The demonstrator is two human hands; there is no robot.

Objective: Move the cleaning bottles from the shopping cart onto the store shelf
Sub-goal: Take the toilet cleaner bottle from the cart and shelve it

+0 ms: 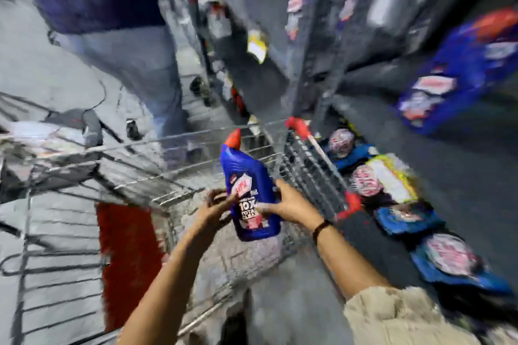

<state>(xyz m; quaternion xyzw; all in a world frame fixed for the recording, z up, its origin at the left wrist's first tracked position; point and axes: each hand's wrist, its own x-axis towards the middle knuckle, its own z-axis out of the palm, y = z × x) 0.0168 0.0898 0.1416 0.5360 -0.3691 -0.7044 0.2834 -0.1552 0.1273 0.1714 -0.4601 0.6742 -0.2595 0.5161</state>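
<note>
A blue cleaning bottle (252, 193) with a red cap and a white label is held upright above the wire shopping cart (157, 148). My left hand (215, 207) grips its left side and my right hand (286, 204) grips its right side. The store shelf (420, 148) runs along the right, with several similar blue bottles (454, 78) lying and standing on it. The picture is blurred by motion.
Another person in jeans (134, 64) stands just beyond the cart. A red panel (129, 255) sits in the cart's near part. The cart's red-capped handle (300, 126) lies close to the shelf's lower bottles (392, 185). Grey floor spreads to the left.
</note>
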